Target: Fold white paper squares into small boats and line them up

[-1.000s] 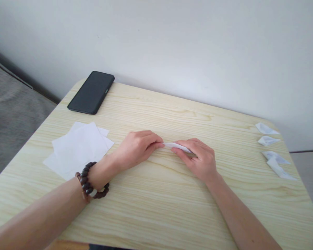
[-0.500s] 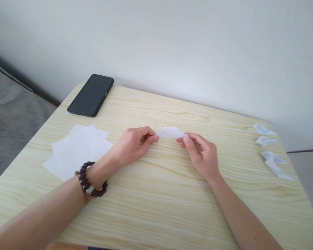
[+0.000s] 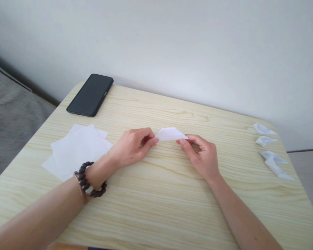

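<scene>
A small piece of folded white paper (image 3: pixel 171 134), shaped like a low trapezoid, is held between my two hands over the middle of the table. My left hand (image 3: pixel 135 146) pinches its left corner between thumb and fingers. At the right corner, my right hand (image 3: pixel 201 152) grips it with the thumb in front and the fingers behind. Beside my left forearm lies a loose stack of white paper sheets (image 3: pixel 75 147), partly covered by my wrist.
The pale wooden table (image 3: pixel 156 205) stands against a white wall (image 3: pixel 172 52). A black phone (image 3: pixel 91 94) lies at the back left corner. Several folded white paper pieces (image 3: pixel 266 141) are lined up along the right edge. Grey fabric (image 3: pixel 13 118) shows beyond the table's left side.
The folded paper has tilted, so more of its front face shows. My right thumb has shifted slightly left and down along its corner; both hands keep their hold.
</scene>
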Demonstrator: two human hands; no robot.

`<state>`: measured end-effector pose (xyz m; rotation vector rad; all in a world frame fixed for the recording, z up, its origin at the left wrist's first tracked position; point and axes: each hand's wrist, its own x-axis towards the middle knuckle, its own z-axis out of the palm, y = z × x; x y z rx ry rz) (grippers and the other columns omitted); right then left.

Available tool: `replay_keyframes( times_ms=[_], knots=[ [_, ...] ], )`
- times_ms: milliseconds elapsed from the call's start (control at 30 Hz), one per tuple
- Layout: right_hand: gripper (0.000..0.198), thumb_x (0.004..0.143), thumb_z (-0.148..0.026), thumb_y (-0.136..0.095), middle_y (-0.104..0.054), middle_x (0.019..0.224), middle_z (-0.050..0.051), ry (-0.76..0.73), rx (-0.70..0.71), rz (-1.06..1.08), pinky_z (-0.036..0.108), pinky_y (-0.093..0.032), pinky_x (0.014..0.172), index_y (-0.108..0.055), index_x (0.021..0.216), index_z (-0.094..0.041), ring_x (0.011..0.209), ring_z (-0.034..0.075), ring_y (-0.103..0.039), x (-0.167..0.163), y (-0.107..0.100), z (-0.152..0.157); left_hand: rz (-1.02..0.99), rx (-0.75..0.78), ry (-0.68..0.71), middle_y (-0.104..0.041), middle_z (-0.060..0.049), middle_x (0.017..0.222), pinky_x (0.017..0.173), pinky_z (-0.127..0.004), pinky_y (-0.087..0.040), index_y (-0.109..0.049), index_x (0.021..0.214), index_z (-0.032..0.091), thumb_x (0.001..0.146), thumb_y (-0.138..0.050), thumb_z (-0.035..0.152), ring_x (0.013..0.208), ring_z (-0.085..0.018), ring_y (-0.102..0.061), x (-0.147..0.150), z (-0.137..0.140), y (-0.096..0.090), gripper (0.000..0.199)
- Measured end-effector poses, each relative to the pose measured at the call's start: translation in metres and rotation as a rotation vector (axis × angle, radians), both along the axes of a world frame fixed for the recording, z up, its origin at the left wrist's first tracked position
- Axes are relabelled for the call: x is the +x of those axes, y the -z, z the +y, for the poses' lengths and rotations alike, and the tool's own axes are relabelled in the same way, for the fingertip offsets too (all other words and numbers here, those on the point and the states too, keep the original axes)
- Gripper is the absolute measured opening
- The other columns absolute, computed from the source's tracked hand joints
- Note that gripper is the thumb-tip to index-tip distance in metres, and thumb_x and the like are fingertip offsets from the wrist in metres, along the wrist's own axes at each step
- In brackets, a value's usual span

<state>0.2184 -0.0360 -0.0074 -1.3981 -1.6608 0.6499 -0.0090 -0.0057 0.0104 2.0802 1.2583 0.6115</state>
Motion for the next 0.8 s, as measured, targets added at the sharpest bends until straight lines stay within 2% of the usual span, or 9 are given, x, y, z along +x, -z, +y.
replay_keyframes(
  times_ms=[300, 500, 667, 800],
  knots=[
    [0.024, 0.091, -0.030, -0.055, -0.077, 0.086, 0.002, 0.001, 0.039, -0.063, 0.025, -0.054, 0.068, -0.069, 0.108, -0.020, 0.067, 0.013, -0.068, -0.0009, -0.0006, -0.0008, -0.008, 0.001, 0.011, -0.054, 0.004, 0.061, 0.053, -0.021, -0.032, -0.059, 0.074, 0.016, 0.090, -0.050, 0.035, 0.053, -0.009, -0.045, -0.0006, 0.0000, -0.0007, 0.026],
    [0.026, 0.095, -0.032, -0.048, -0.075, 0.075, 0.001, -0.020, -0.017, 0.092, 0.021, -0.053, 0.062, -0.070, 0.089, -0.019, 0.064, 0.011, -0.067, -0.0008, -0.0041, -0.0012, 0.007, 0.004, 0.001, -0.056, 0.003, 0.062, 0.054, -0.022, -0.032, -0.059, 0.075, 0.016, 0.090, -0.049, 0.035, 0.054, -0.009, -0.046, -0.0003, -0.0005, 0.0008, 0.027],
    [0.018, 0.092, -0.032, -0.055, -0.076, 0.077, 0.000, -0.010, -0.028, 0.063, 0.020, -0.052, 0.060, -0.068, 0.087, -0.020, 0.060, 0.010, -0.066, -0.0004, -0.0025, 0.0008, -0.004, 0.003, 0.005, -0.055, 0.003, 0.062, 0.054, -0.022, -0.033, -0.059, 0.075, 0.016, 0.090, -0.050, 0.036, 0.054, -0.009, -0.046, -0.0006, 0.0001, 0.0012, 0.027],
    [0.019, 0.092, -0.032, -0.055, -0.075, 0.072, 0.000, 0.034, -0.011, -0.015, 0.023, -0.053, 0.062, -0.068, 0.085, -0.020, 0.061, 0.012, -0.068, -0.0010, -0.0027, 0.0013, -0.019, -0.002, 0.045, -0.054, 0.004, 0.061, 0.053, -0.021, -0.032, -0.059, 0.075, 0.016, 0.090, -0.050, 0.036, 0.054, -0.009, -0.046, -0.0015, 0.0001, -0.0004, 0.026]
  ],
)
